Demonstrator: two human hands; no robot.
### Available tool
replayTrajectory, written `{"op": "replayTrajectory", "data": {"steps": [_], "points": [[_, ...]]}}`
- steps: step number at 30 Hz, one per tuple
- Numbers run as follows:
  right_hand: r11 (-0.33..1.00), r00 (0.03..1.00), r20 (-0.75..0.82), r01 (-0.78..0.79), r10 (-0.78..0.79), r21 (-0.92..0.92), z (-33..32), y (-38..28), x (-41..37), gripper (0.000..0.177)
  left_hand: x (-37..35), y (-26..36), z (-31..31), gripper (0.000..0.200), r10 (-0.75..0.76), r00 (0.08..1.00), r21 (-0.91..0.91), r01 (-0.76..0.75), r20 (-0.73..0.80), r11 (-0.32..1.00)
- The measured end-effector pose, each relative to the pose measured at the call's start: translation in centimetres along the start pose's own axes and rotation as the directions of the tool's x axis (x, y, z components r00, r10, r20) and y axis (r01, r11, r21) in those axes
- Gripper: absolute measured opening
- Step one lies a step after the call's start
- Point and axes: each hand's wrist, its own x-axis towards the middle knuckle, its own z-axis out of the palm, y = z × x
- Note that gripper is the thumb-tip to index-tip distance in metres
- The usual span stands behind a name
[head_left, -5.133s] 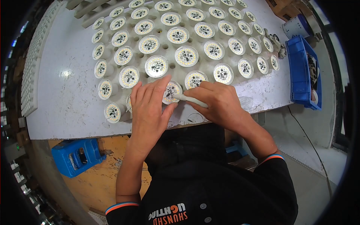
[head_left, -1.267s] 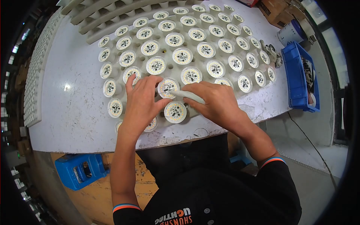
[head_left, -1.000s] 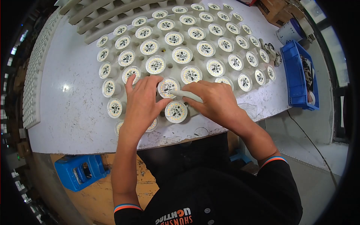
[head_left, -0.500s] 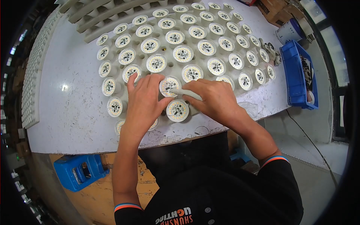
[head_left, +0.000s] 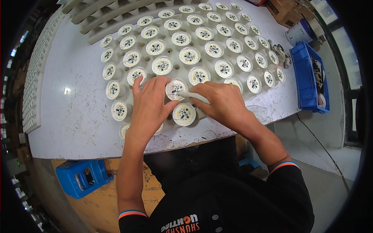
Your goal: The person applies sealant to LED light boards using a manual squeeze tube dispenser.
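Observation:
One LED bulb [head_left: 176,89], with a round white board of yellow LEDs and dark parts, stands in front of me in a pale foam tray [head_left: 176,66]. My left hand [head_left: 149,101] is closed at its left side, index finger at the upper rim and thumb at the lower rim. Pinched in my right hand [head_left: 219,100] is a white pen-like tool [head_left: 198,97] with a tapered tip. That tip touches the bulb's board near its centre. Just nearer to me sits another LED bulb [head_left: 184,114]. The left fingertips partly cover neighbouring bulbs.
Rows of similar bulbs [head_left: 189,56] fill the tray. Stacked foam trays [head_left: 112,17] stand at the back, another tray [head_left: 35,77] at the left. A blue bin [head_left: 307,93] adjoins the table's right edge; a clear plastic bag [head_left: 258,112] lies near it. A blue stool [head_left: 79,182] is below.
The tool's tip has shifted very slightly on the board of the same bulb. Both hands stay almost where they were.

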Motion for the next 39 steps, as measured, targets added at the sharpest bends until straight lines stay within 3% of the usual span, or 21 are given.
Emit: {"op": "replayTrajectory", "data": {"steps": [8, 10, 13, 17, 18, 21, 28, 31, 39], "points": [[0.999, 1.000, 0.005, -0.012, 0.012, 0.039, -0.2, 0.0, 0.0, 0.019, 0.1, 0.1, -0.2, 0.049, -0.013, 1.000, 0.012, 0.012, 0.020, 1.000], [0.995, 0.999, -0.033, -0.008, 0.011, 0.100, -0.3, 0.1, -0.2, 0.021, 0.1, 0.3, -0.6, 0.050, -0.017, 1.000, 0.035, 0.016, 0.026, 0.999], [0.962, 0.976, -0.216, 0.062, -0.003, 0.265, 0.3, 0.7, -0.3, 0.023, 0.4, 0.2, -2.3, 0.051, 0.031, 0.998, 0.056, -0.034, 0.051, 0.998], [0.922, 0.982, -0.186, 0.041, 0.034, 0.385, -0.3, 1.0, -0.7, 0.024, 2.2, -1.9, -4.2, 0.030, 0.014, 0.993, 0.007, -0.013, -0.117, 1.000], [0.915, 0.986, -0.160, 0.029, 0.039, 0.402, -0.4, 1.0, -0.7, 0.024, 3.0, -2.5, -4.3, 0.017, 0.010, 0.982, -0.030, -0.016, -0.188, 0.999], [0.900, 0.986, -0.160, 0.032, 0.042, 0.435, -0.3, 1.2, -0.9, 0.024, 5.1, -3.1, -4.9, 0.012, -0.047, 0.985, 0.009, 0.049, -0.166, 0.999], [0.888, 0.989, -0.142, 0.028, 0.042, 0.460, -0.6, 1.2, -0.9, 0.025, 7.5, -3.7, -3.6, 0.015, 0.066, 0.998, 0.092, -0.067, 0.011, 0.993], [0.882, 0.989, -0.146, 0.037, 0.036, 0.470, -0.6, 1.2, -0.8, 0.025, 8.0, -3.5, -2.9, 0.014, 0.104, 0.988, -0.017, -0.102, 0.110, 0.995], [0.873, 0.991, -0.121, 0.005, 0.062, 0.487, -0.6, 1.4, -0.7, 0.025, 8.5, -3.3, -1.9, 0.010, 0.043, 0.975, 0.030, -0.050, 0.218, 0.998]]}}
